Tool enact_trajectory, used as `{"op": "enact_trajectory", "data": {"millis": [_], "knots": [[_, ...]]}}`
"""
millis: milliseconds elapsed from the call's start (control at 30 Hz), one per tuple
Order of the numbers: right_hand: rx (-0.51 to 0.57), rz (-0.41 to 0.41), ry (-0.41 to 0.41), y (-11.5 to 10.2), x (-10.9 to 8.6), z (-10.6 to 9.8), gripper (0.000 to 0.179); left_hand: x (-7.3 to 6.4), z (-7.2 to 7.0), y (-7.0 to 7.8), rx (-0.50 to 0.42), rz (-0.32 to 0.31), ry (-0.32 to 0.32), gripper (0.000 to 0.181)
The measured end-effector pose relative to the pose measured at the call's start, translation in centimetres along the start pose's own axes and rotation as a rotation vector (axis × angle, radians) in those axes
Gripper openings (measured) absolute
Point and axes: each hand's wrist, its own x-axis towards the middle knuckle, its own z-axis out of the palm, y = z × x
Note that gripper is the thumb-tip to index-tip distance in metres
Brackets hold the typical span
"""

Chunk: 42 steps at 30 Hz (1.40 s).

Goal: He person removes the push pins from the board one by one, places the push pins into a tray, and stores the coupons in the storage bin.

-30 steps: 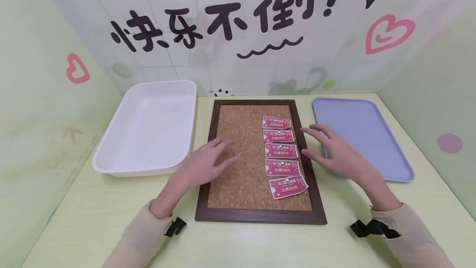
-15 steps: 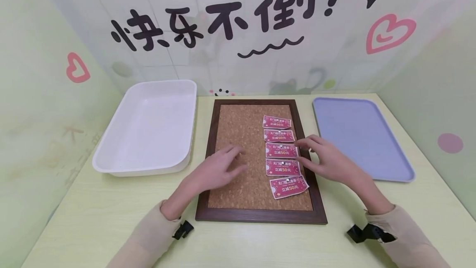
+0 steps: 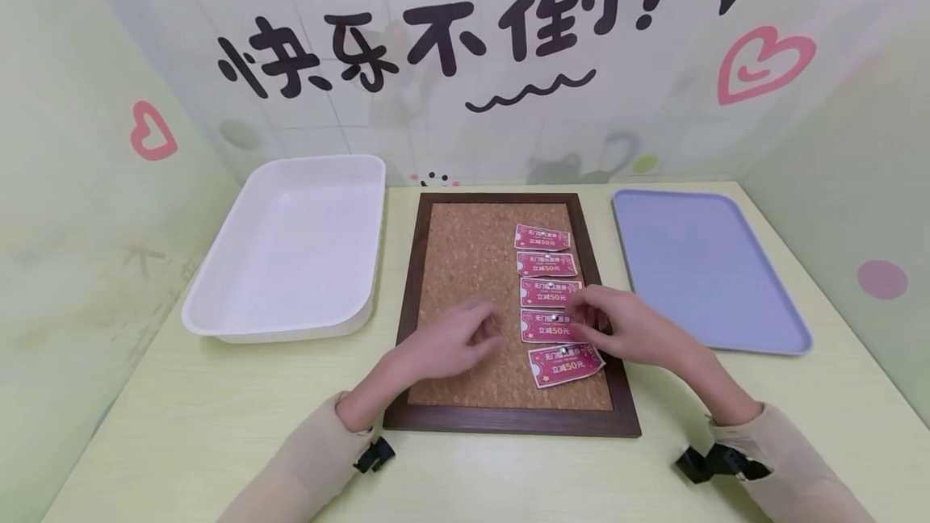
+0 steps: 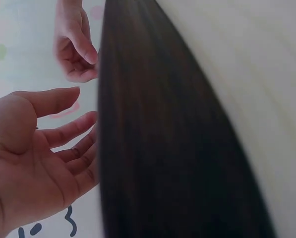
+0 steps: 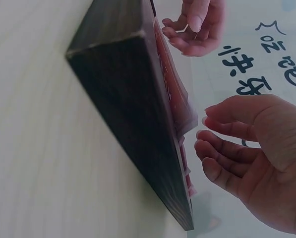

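A cork board (image 3: 465,257) in a dark wooden frame (image 3: 508,420) lies on the table. Along its right side, several pink paper coupons (image 3: 546,291) form a column, each with a small shiny pin near its top middle. My left hand (image 3: 452,339) hovers over the bare cork left of the coupons, fingers loosely bent around nothing. Over the right frame edge, my right hand (image 3: 628,325) overlaps the right end of the second coupon from the front (image 3: 545,327). In the right wrist view its bent fingers (image 5: 222,156) stand a little apart from the coupon edges (image 5: 180,104).
To the left of the board stands a deep white tub (image 3: 291,248). A flat blue tray (image 3: 708,265) lies on the right. Behind the table (image 3: 508,474) hangs a printed wall sheet (image 3: 465,144) with black lettering.
Both hands have moved inward over the board, the left one to the right and the right one to the left. Their fingers have bent more. Board and coupons have stayed in place.
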Motion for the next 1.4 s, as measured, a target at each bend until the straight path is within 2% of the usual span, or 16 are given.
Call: {"op": "enact_trajectory", "data": {"millis": [133, 233, 433, 700, 933, 1067, 1400], "knots": [[0.049, -0.008, -0.048, 0.0, 0.0, 0.2, 0.016, 0.3, 0.4, 0.5, -0.021, -0.018, -0.029, 0.019], [0.08, -0.01, -0.081, 0.0, -0.1, 0.4, 0.017, 0.6, 0.7, 0.8, -0.033, -0.009, -0.048, 0.017], [0.091, -0.038, -0.12, 0.0, -0.2, 0.6, 0.015, 1.2, 1.3, 1.1, -0.052, -0.002, -0.085, 0.018], [0.088, 0.015, -0.185, 0.1, -0.2, 0.9, 0.013, 2.1, 1.9, 1.4, -0.075, -0.009, -0.134, 0.016], [0.07, 0.045, -0.203, 0.0, 0.0, 0.9, 0.012, 3.1, 2.3, 1.4, -0.069, -0.063, -0.178, 0.011], [0.072, 0.042, -0.209, 0.0, 0.0, 1.0, 0.01, 3.4, 2.4, 1.5, -0.099, -0.101, -0.192, 0.009], [0.073, 0.063, -0.236, -0.1, 0.2, 0.9, 0.005, 3.6, 2.7, 2.0, -0.1, -0.175, -0.183, 0.01]]}}
